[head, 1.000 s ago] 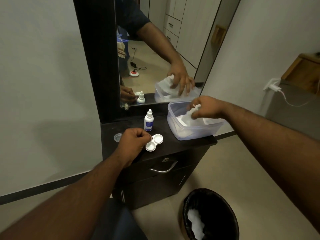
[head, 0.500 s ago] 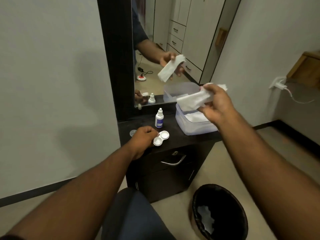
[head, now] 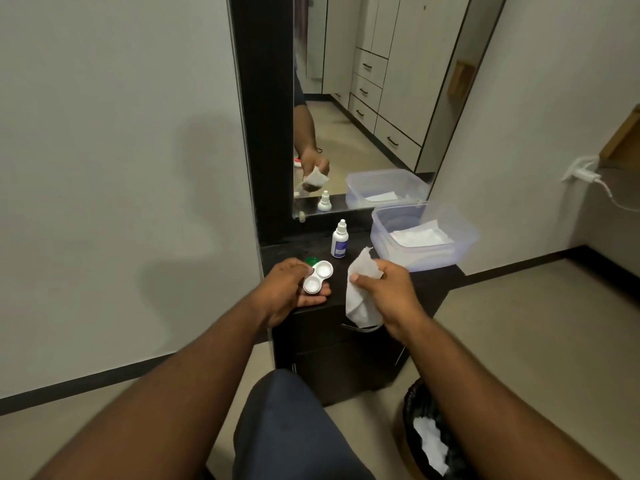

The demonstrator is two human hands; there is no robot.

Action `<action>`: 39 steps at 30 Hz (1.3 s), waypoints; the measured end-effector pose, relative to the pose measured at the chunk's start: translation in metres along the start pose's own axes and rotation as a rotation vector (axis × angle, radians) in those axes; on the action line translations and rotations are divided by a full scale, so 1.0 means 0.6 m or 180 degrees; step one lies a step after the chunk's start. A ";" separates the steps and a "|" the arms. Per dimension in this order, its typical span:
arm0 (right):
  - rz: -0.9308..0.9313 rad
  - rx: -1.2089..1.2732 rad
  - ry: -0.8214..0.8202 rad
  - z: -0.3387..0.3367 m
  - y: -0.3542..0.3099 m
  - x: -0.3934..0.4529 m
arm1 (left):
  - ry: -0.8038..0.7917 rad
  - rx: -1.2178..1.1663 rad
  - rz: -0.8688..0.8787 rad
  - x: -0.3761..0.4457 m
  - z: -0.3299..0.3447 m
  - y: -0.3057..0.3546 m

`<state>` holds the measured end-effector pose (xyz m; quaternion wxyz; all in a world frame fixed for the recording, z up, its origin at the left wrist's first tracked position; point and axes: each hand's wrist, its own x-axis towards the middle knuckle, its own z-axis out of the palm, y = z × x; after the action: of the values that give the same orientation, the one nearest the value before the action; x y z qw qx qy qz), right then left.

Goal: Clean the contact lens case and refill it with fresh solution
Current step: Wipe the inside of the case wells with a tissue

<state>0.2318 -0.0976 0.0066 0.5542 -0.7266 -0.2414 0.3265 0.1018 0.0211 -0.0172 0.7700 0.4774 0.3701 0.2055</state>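
While the left hand (head: 294,289) cradles the white, lidless two-well lens case (head: 317,277), the right hand (head: 384,289) pinches a tissue (head: 360,299).

Both forearms are bare — no sleeves, watch or rings show. The knee (head: 287,427) wears dark navy trousers — plain, smooth cloth.

The right hand (head: 388,289) now holds the tissue (head: 360,296) low over the counter's (head: 440,275) near edge, away from the tub (head: 460,244). The left hand (head: 294,289) now holds the lens case (head: 318,277) lifted, beside it.
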 end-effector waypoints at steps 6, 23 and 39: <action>-0.0515 -0.0669 -0.0386 0.003 -0.005 -0.001 | -0.0050 -0.0009 0.0038 -0.007 0.001 0.002; -0.0644 -0.0216 -0.0314 0.040 0.025 0.015 | -0.0101 0.0045 -0.0219 0.013 -0.015 0.006; -0.2459 -0.1609 -0.0667 0.037 0.060 0.026 | -0.0015 -0.0063 -0.0577 0.022 -0.007 0.014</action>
<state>0.2254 -0.0817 -0.0353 0.4135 -0.6589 -0.6205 0.0990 0.1074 0.0361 -0.0158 0.7910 0.4348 0.4079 0.1374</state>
